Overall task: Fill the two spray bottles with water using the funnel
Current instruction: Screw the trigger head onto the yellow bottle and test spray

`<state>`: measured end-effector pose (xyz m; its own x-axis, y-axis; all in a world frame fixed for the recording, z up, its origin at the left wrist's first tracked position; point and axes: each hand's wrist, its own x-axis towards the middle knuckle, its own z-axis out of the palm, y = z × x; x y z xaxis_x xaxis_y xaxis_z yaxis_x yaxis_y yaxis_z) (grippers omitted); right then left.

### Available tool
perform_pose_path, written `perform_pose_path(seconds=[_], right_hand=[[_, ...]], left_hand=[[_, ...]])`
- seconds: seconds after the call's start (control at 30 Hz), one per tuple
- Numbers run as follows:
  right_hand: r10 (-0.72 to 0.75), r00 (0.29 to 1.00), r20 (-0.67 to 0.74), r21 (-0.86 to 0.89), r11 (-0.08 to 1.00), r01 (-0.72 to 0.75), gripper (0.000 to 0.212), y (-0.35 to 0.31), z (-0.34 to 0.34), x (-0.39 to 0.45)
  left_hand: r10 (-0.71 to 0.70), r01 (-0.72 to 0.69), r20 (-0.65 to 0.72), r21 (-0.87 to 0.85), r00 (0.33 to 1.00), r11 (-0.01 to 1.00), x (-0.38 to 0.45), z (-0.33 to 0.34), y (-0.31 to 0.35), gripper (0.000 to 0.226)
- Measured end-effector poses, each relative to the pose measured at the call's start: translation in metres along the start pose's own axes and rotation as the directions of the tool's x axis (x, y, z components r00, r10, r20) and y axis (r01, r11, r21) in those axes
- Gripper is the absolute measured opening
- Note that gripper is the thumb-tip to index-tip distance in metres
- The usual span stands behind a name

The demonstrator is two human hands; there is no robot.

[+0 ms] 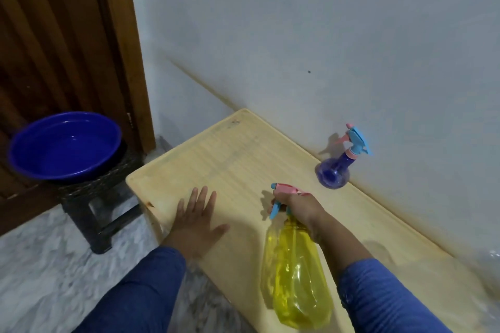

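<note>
Yellow bottle [296,273] gripped at the neck by the right hand [299,205], fingers curled under the pink-and-blue spray head [284,194], body hanging toward the camera over the near edge of the wooden table [243,154]. Left hand [196,220] spread flat, palm down, resting on the table just left of the yellow bottle, holding nothing. Purple bottle [334,170] upright farther back on the table, near the wall [324,35], spray head on, well apart from both hands. Blue basin [65,144] off the table's far left corner, seated on a dark stool [100,197], apparently with water in it.

Judging by the look of things, barely begun: both spray heads on, yellow bottle seemingly empty, so uncapping, funnel work and both fills probably all to come. Purple bottle's level too hard to read. No funnel anywhere in sight. Table's right end cut off and blurred, something clear and shiny there, not identifiable.
</note>
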<state>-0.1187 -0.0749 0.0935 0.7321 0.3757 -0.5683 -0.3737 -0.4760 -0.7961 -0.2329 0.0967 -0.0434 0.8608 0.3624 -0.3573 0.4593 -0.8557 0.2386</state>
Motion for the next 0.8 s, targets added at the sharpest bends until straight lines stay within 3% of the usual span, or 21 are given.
perform_pose_path(seconds=[0.1,0.23,0.37,0.47,0.57,0.63,0.7,0.8], right_hand=[[-0.020,1.000,-0.013,0.012,1.000,0.020,0.020,-0.002,0.002,0.001],[-0.008,1.000,0.007,-0.047,0.999,0.009,0.023,-0.001,0.001,0.004],[-0.043,0.999,-0.015,-0.207,0.978,0.039,0.018,0.002,-0.001,0.011],[-0.110,0.994,-0.015,-0.146,0.984,0.107,0.015,0.001,-0.002,0.014],[-0.195,0.979,-0.063,0.021,0.980,0.197,0.027,-0.006,-0.002,0.012],[-0.239,0.965,-0.107,0.104,0.963,0.250,0.032,-0.015,-0.002,0.009],[-0.312,0.940,-0.140,0.109,0.939,0.328,0.031,-0.023,-0.002,0.008],[-0.406,0.895,-0.184,0.113,0.896,0.430,0.024,-0.038,0.000,0.010]], left_hand=[[-0.009,0.009,0.010,-0.001,1.000,1.000,0.000,-0.002,0.000,0.117],[-0.001,0.001,0.028,0.000,1.000,1.000,0.002,-0.001,-0.001,0.131],[-0.014,0.013,0.039,0.023,0.999,1.000,0.002,0.000,-0.002,0.106],[-0.030,0.029,0.067,0.016,0.997,0.999,0.003,-0.007,0.000,0.086],[-0.061,0.059,-0.007,-0.201,0.998,0.978,0.003,-0.014,0.010,0.088],[-0.020,-0.016,-0.068,-0.499,0.997,0.867,-0.002,-0.022,0.021,0.107],[0.067,-0.114,-0.094,-0.720,0.993,0.685,-0.011,-0.033,0.033,0.106],[0.192,-0.204,-0.118,-0.820,0.974,0.534,-0.017,-0.051,0.052,0.098]])
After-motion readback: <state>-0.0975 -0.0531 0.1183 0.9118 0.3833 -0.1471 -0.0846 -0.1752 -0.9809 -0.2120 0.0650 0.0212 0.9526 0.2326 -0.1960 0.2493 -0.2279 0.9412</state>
